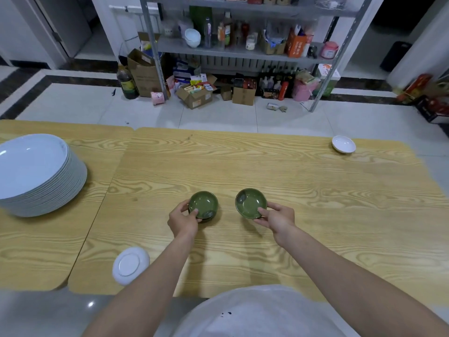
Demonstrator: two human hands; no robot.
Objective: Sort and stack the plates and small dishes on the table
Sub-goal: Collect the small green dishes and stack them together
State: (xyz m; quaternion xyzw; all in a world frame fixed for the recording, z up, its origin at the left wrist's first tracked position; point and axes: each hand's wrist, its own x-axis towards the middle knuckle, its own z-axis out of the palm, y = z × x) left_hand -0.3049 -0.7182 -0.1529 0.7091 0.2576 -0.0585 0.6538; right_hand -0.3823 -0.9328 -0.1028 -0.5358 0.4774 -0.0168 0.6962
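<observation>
1. Head view, hands: the left hand (182, 220) grips the left green dish (203, 204) at its near-left rim, with the thumb over the rim and the fingers curled round the outside.
2. The right hand (277, 218) pinches the right green dish (250, 203) at its near-right rim, with the thumb on the inside and the fingers underneath.
3. Both green dishes are at the middle of the wooden table (267, 166), side by side and apart. The right one is tilted, its hollow facing the camera. The left one lies flatter, and I cannot tell whether it rests on the wood.
4. Other dishes: a tall plate stack (36, 176) of large white plates stands at the far left of the table.
5. An upturned white dish (130, 265) lies near the left, by the near edge.
6. A small white dish (343, 144) sits upright at the far right corner, well apart from the hands.
7. Beyond the table, on the tiled floor, a metal shelf (243, 52) holds bottles and boxes.
</observation>
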